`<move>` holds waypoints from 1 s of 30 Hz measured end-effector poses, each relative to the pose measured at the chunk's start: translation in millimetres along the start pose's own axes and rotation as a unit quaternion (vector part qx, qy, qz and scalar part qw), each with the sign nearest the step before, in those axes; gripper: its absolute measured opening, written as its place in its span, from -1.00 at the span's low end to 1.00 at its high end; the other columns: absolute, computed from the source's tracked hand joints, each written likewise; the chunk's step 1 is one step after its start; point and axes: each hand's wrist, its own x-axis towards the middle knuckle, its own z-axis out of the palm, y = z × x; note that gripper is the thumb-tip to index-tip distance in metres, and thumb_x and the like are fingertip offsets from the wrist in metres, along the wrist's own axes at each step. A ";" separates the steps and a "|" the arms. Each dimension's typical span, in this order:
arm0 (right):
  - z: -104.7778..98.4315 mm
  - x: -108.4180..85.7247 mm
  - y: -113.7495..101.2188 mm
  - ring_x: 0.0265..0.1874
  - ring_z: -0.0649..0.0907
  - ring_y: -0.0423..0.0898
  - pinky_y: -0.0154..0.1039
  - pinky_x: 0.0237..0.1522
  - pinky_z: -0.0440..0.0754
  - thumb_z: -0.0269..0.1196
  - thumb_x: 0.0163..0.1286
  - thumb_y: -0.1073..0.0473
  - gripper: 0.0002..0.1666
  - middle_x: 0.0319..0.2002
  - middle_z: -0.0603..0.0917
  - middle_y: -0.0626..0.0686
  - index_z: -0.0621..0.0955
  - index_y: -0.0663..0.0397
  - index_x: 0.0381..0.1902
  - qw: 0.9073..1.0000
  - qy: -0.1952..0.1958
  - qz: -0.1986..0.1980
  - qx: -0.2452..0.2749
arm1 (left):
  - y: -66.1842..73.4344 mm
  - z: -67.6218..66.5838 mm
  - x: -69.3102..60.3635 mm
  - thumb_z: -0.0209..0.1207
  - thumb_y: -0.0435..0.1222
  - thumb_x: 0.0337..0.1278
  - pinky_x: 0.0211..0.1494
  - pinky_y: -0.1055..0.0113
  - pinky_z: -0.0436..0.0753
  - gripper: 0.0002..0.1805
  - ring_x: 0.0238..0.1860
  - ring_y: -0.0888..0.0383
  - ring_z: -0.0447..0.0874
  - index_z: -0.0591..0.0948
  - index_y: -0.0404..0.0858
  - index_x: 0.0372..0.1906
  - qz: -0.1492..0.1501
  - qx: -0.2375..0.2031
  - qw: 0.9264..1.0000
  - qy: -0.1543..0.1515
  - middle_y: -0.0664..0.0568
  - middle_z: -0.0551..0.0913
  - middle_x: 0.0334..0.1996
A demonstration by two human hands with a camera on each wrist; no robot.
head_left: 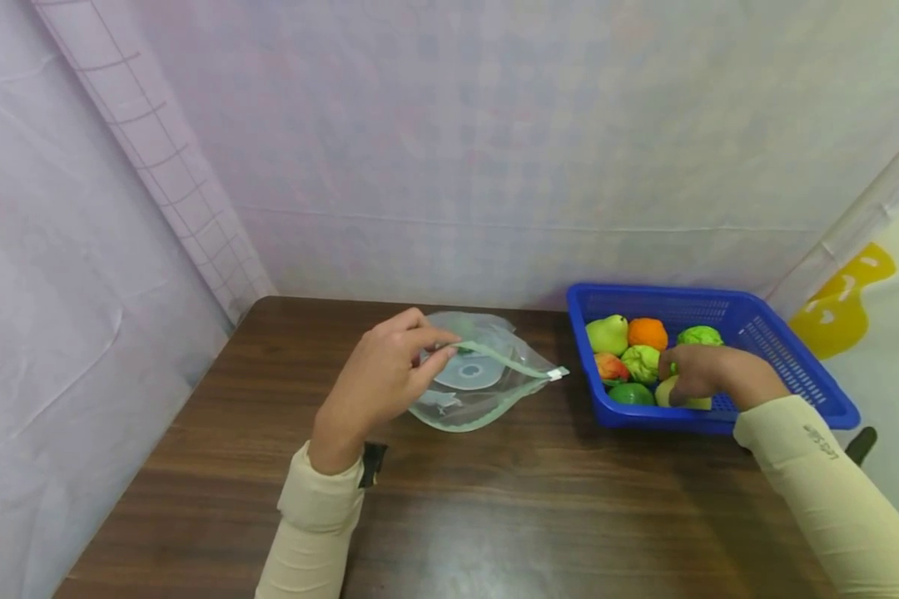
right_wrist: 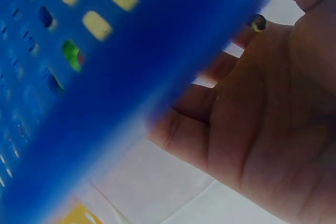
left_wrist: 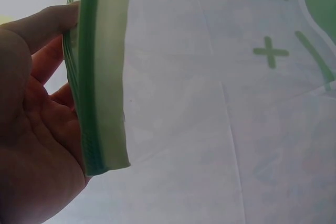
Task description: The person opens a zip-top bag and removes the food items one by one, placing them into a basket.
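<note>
My left hand point(head_left: 389, 366) pinches the green-edged rim of a clear slider zip bag point(head_left: 502, 399) between thumb and fingers. The mouth of the bag gapes, and its white slider point(head_left: 556, 374) sits at the right end. A pale disc-like shape shows in the bag; whether it is print or an object I cannot tell. My right hand point(head_left: 707, 370) reaches down into a blue basket point(head_left: 599, 409), over a pale yellow fruit point(head_left: 698, 404). Its fingertips are hidden by the hand in the head view and by the basket's rim in the right wrist view.
Beside the right hand in the basket are a green pear point(head_left: 608, 335), an orange fruit point(head_left: 648, 334), a light-green cabbage-like piece point(head_left: 641, 363), a red-orange fruit point(head_left: 611, 367) and a dark-green piece point(head_left: 631, 394). A pale curtain point(head_left: 419, 166) hangs behind the brown table point(head_left: 479, 516).
</note>
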 end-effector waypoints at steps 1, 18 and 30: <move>0.7 0.5 0.6 -0.01 0.60 0.25 0.22 0.00 0.58 0.40 0.19 0.12 -0.45 0.11 0.59 0.39 0.60 0.25 0.10 1.000 0.000 -0.001 0.000 | 0.0 0.1 -0.1 0.28 -0.23 0.34 -0.42 0.40 0.49 -0.84 -0.45 0.30 0.44 0.80 -0.11 -0.09 0.000 0.000 1.000 0.000 0.15 0.57 -0.33; -5.2 -7.1 -3.2 0.04 0.61 0.37 0.27 0.01 0.58 0.44 0.23 0.02 -0.32 0.09 0.62 0.43 0.54 0.35 0.17 0.998 0.059 -0.011 -0.027 | -1.9 1.2 -0.9 0.29 -0.24 0.32 -0.40 0.41 0.51 -0.85 -0.44 0.31 0.46 0.81 -0.12 -0.11 0.009 0.003 1.000 0.012 0.15 0.57 -0.35; -33.6 -33.0 -30.6 -0.06 0.67 0.25 0.19 -0.09 0.63 0.40 0.31 0.00 -0.33 0.02 0.68 0.32 0.53 0.35 0.20 0.991 0.124 -0.012 -0.040 | -1.8 1.2 -0.3 0.29 -0.24 0.32 -0.40 0.41 0.51 -0.85 -0.44 0.31 0.47 0.80 -0.13 -0.11 0.013 0.003 1.000 0.011 0.14 0.58 -0.34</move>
